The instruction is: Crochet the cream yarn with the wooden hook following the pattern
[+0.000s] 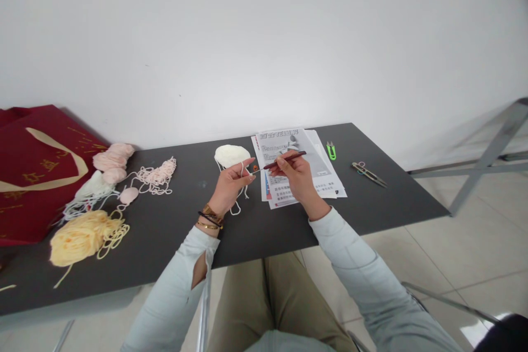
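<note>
My right hand (pixel 296 173) grips a crochet hook (pixel 289 160) with a dark red handle, its thin metal shaft pointing left toward my other hand. Between the thumb and fingers of my left hand (pixel 231 182) runs white yarn (pixel 242 169), looped over the index finger, with loose ends hanging below the palm. The hook's tip meets the yarn by the left fingertips; the exact stitch is too small to make out. Just behind my left hand sits a ball of white yarn (pixel 231 154). Printed sheets (pixel 284 192) lie beneath my right hand.
Green thread snips (pixel 331 150) and metal scissors (pixel 368 174) lie to the right on the dark table (pixel 256 236). On the left are pink yarn (pixel 113 160), a tangled pink skein (pixel 159 177), yellow yarn (pixel 80 236) and a red bag (pixel 37 143). A white wall stands behind.
</note>
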The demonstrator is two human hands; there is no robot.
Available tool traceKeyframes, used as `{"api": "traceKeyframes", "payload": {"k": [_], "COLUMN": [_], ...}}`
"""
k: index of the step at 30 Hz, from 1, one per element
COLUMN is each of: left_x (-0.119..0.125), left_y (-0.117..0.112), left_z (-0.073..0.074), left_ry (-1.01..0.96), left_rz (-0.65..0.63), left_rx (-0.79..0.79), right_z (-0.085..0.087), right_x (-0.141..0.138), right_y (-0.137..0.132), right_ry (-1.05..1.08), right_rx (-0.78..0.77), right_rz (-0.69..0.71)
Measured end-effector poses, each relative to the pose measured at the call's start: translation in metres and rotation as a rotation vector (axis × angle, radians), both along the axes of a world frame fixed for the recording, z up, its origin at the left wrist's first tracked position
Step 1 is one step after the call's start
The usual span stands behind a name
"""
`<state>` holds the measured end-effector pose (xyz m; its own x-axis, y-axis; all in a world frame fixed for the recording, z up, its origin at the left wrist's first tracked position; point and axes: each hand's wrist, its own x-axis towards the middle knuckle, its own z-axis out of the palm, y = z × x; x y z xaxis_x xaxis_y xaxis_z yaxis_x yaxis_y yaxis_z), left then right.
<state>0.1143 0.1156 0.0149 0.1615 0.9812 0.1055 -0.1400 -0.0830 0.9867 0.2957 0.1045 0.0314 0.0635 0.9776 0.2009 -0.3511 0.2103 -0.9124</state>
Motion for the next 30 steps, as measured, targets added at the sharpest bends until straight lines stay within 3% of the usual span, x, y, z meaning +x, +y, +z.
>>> {"api": "traceKeyframes", "payload": {"k": [12, 30], "left_x": [-0.0001, -0.0038], "left_y": [0.0007, -0.0025], "left_z": [0.0009, 0.0087], "left_ry": [0.162, -0.259], "left_rz": [0.089, -0.142], "left_rx": [0.05, -0.241], "right_z": [0.0019, 0.0007], "right_x": [-0.001, 0.0072], "right_y": [-0.0016, -0.0025], "right_ry": [-0.074, -0.124], "right_rx": [-0.023, 0.112], "right_rz": [-0.077, 0.102]}}
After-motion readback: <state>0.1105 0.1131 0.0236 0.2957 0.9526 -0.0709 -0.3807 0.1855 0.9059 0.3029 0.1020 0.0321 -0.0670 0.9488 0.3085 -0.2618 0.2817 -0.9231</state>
